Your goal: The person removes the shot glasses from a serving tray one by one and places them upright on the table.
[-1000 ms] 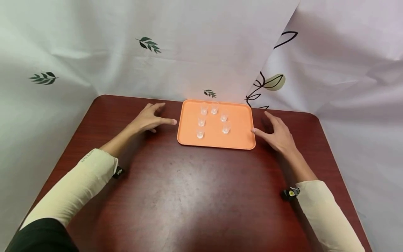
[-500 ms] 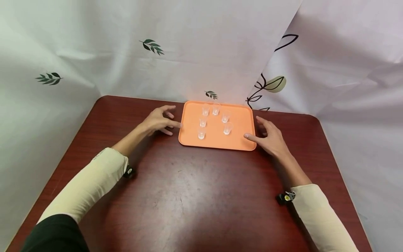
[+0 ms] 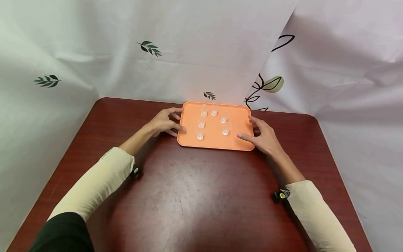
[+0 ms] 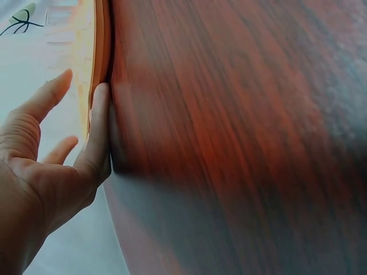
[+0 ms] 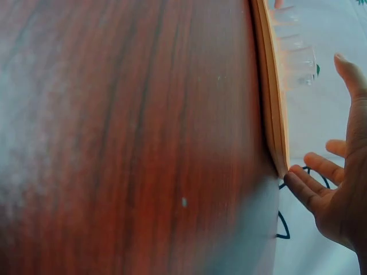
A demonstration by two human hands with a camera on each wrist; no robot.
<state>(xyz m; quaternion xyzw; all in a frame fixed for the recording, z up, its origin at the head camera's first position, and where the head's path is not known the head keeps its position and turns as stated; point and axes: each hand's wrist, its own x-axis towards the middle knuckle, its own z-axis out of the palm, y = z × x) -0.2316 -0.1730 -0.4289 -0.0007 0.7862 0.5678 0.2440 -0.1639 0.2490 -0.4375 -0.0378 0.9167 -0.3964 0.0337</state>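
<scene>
An orange tray (image 3: 217, 141) lies flat on the table, bearing several small clear plastic cups (image 3: 200, 134). At its left side is my left hand (image 3: 162, 121), thumb raised over the rim. In the left wrist view, fingers (image 4: 98, 114) of that hand touch the tray's outer edge, while the thumb stays apart from it. My right hand (image 3: 266, 139) is at the tray's right side, thumb above the tray surface. The right wrist view has fingertips (image 5: 293, 175) at the tray's corner, thumb lifted away. Neither hand has closed round the rim.
The dark red-brown wooden table (image 3: 189, 196) extends from the tray toward the person. Behind the tray hangs a white curtain (image 3: 189, 52) with leaf prints, close to the table's far edge.
Both hands have moved inward to the tray's sides, the left hand rightward and the right hand leftward. The thumbs now reach over the rim. Tray and cups stay in place.
</scene>
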